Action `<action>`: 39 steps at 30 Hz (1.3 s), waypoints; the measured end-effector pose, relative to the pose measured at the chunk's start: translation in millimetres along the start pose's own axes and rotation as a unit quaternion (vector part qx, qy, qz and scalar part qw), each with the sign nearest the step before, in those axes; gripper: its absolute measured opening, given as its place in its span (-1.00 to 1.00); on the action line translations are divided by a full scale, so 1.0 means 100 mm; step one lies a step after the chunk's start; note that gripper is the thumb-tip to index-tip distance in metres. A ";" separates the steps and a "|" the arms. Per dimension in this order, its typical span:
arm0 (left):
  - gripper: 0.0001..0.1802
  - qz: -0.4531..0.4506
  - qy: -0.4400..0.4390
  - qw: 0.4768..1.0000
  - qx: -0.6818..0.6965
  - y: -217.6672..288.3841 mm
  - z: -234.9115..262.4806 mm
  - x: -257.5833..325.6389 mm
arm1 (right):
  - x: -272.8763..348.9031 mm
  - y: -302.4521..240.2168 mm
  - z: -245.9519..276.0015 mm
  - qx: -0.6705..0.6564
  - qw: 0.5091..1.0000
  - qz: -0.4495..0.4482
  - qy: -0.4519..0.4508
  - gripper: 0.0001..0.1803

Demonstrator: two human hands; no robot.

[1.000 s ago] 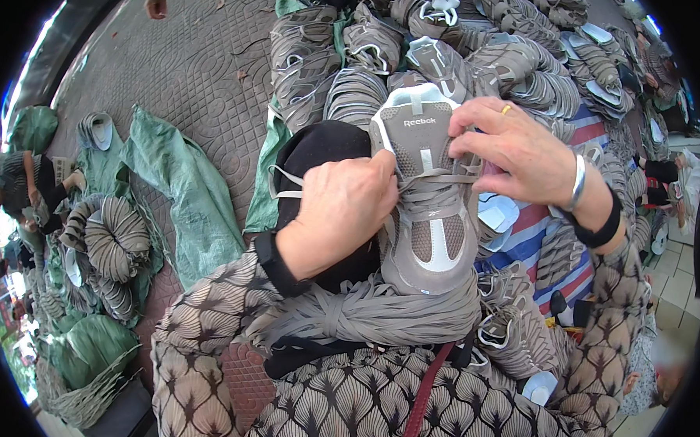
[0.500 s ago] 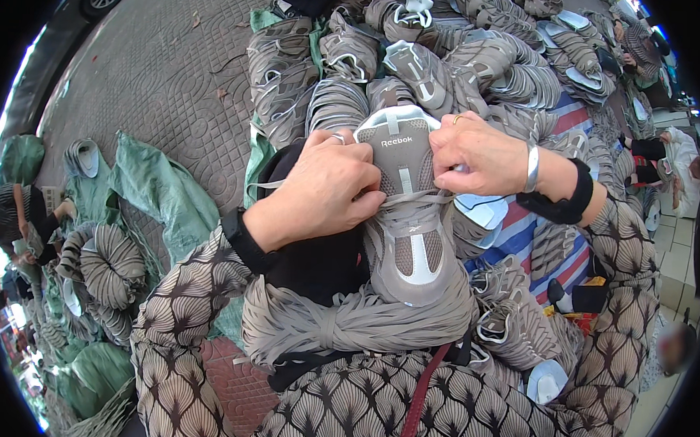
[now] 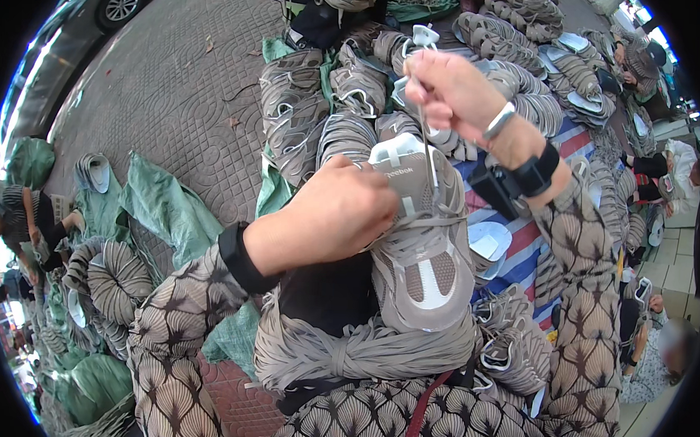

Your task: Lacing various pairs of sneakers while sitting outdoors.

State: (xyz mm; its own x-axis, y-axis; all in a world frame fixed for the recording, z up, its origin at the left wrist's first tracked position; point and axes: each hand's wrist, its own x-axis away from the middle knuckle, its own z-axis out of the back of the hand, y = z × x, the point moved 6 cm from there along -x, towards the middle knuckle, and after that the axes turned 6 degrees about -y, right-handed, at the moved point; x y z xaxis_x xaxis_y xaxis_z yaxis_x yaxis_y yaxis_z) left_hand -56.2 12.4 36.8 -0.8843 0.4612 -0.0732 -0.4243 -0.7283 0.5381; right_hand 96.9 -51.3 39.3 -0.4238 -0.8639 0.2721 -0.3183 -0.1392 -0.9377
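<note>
Fingers of the left hand are closed tight on the top of a grey shoe, just under them. Fingers of the right hand are pinched together on a thin lace that hangs from them to the shoe. Bundled laces lie below.

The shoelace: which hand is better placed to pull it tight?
The right hand, probably: it is raised above the shoe and pinches the shoelace. The left hand rests on the shoe's tongue, steadying it.
</note>
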 end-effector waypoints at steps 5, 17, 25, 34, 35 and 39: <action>-0.88 0.144 0.247 0.818 0.499 -0.46 0.16 -0.02 | 0.04 0.12 -0.18 -0.080 0.995 0.023 -0.051 -0.83; -0.51 0.159 0.264 0.781 0.543 -0.82 0.38 -0.36 | -0.16 -0.11 -0.20 0.073 0.995 0.021 -0.066 -0.79; -0.71 0.082 0.230 0.762 0.599 -0.83 0.56 -0.75 | -0.73 -0.75 0.43 -0.121 0.981 0.146 0.034 -0.85; -0.76 0.194 0.250 0.820 0.476 -0.78 0.84 -0.81 | 0.22 0.31 -0.09 -0.015 0.975 -0.081 -0.204 -0.67; -0.72 0.208 0.250 0.860 0.393 -0.77 0.77 -0.70 | 0.21 0.27 0.01 -0.024 0.983 -0.055 -0.174 -0.67; -0.59 0.057 0.247 0.963 0.094 0.34 0.09 0.08 | 0.06 0.36 0.09 -0.040 0.990 -0.042 -0.129 -0.70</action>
State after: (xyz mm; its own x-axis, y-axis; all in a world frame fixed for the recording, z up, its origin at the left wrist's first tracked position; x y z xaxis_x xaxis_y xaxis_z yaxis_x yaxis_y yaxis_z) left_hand -76.1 -3.4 62.2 -0.9278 0.0526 -0.3694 -0.3168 -0.6341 0.7054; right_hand 90.9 -66.3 5.6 -0.1659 -0.9470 0.2750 -0.4131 -0.1865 -0.8914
